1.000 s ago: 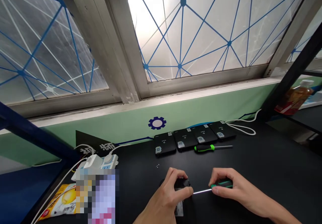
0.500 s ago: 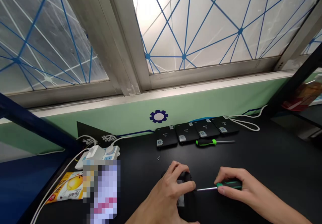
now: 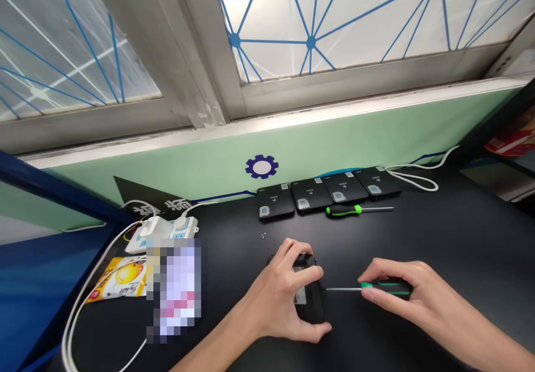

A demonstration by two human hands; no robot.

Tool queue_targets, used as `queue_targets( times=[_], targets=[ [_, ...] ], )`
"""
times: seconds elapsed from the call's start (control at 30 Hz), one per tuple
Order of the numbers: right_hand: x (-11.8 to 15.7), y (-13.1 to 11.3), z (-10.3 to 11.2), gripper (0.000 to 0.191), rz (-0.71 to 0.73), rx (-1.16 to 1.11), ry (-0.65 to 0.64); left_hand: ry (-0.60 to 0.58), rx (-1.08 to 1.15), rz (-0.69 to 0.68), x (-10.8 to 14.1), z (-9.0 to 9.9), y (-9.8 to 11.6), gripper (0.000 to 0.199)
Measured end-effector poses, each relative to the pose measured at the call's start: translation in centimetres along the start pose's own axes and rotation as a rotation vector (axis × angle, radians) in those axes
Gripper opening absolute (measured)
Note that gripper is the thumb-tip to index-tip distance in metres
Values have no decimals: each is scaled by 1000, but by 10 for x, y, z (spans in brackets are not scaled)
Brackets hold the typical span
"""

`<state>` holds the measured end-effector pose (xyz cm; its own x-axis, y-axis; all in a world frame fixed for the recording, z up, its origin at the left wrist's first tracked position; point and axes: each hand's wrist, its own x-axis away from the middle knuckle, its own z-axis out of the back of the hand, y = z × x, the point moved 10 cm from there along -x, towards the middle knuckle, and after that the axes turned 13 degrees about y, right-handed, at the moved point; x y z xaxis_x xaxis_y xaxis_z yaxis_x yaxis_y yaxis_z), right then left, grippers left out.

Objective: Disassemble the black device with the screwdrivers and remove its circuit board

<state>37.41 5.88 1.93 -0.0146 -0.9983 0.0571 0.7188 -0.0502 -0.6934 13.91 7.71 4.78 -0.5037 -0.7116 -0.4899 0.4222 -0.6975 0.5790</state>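
Observation:
My left hand (image 3: 286,294) is wrapped over a black device (image 3: 312,299), its fingers on the top and side edges and its thumb at the bottom corner. A whitish label shows between the fingers. My right hand (image 3: 401,285) grips the dark handle of a green-and-black screwdriver (image 3: 388,289). The screwdriver lies level, its thin shaft pointing left, with the tip at the device's right edge. Whether the tip sits in a hole is too small to tell.
Several black boxes (image 3: 275,202) stand in a row by the wall. Before them lies a green-and-black screwdriver (image 3: 343,210). Tiny screws (image 3: 263,235) lie nearby. At left are a power strip (image 3: 190,230), a yellow snack packet (image 3: 125,277), white cables and a pixelated item (image 3: 179,288).
The view has tilted down, so the table and hands appear higher. Both hands keep their holds, and more of the device and my left thumb now shows.

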Motion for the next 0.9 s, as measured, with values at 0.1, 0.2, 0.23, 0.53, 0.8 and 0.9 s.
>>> queue_targets(
  times=[0.1,0.2,0.23,0.53,0.8,0.9],
  targets=[
    [-2,-7,5,48,29,17,24,2,-6,1,0,0,0,74],
    [-5,-29,12,47,127,23,35,-1,-19,6,0,-1,-2,73],
    [-5,-39,13,46,175,34,26,-9,-26,9,1,-2,-2,73],
    [-3,-100,-16,21,507,458,-80,-61,-107,-15,2,-11,-3,65],
    [-40,-115,-4,15,404,392,-238,-60,-141,-30,4,-11,-2,65],
    [-48,-96,-2,25,266,308,-296,-59,-134,-29,4,-11,-3,65]
  ],
)
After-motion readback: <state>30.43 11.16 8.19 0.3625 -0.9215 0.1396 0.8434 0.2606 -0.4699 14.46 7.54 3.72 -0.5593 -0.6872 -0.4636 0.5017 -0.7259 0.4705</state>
